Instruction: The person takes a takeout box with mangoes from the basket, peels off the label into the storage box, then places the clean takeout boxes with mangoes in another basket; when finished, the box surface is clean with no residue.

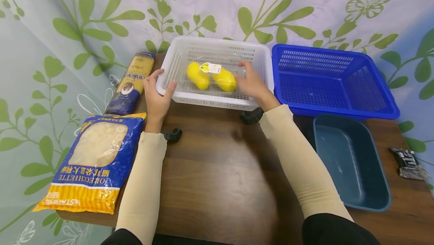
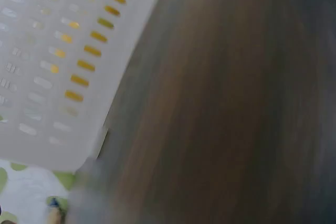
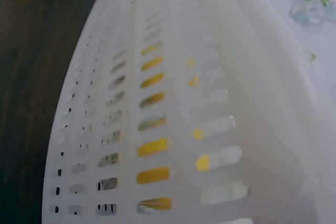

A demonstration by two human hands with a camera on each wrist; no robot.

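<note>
A white slotted plastic basket stands at the back of the table. Inside it lies a clear plastic box with a white label, and yellow lemons show through its lid. My left hand grips the basket's front left corner, thumb and fingers spread around the rim. Reaching over the front right rim, my right hand holds the right end of the clear box with thumb and fingers. Both wrist views show the basket's slotted wall with yellow behind the slots; neither hand appears there.
A blue basket adjoins on the right, with a dark teal bin before it. A small black packet lies far right. At left are a spaghetti pack and a blue and yellow orecchiette bag.
</note>
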